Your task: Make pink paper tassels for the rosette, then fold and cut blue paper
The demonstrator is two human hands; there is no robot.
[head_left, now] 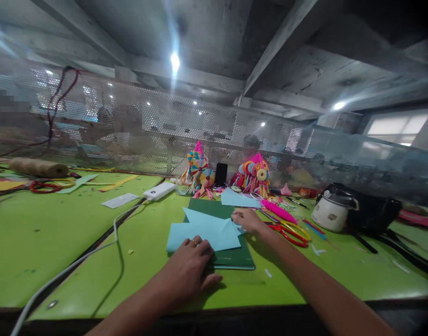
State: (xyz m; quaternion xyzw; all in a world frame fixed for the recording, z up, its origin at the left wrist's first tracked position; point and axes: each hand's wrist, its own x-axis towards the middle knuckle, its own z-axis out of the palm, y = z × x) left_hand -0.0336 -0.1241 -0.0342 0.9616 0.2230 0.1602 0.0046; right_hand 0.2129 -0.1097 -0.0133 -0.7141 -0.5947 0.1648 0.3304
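A light blue sheet of paper point(207, 231), partly folded, lies on a dark green book point(231, 256) on the green table point(60, 242). My left hand point(189, 268) rests flat on the sheet's near left corner, fingers pressed down on it. My right hand point(247, 219) is closed in a pinch on the sheet's right folded edge. A second light blue sheet point(238, 199) lies just beyond the book.
Red-handled scissors point(289, 233) and a pink tassel point(277, 210) lie right of my right hand. Colourful paper ornaments point(200, 170) point(254, 177) and a black phone point(221, 174) stand by the mesh screen. A white power bank point(160, 190) with cable, a white pot point(331, 210) and a twine roll point(39, 167) sit around.
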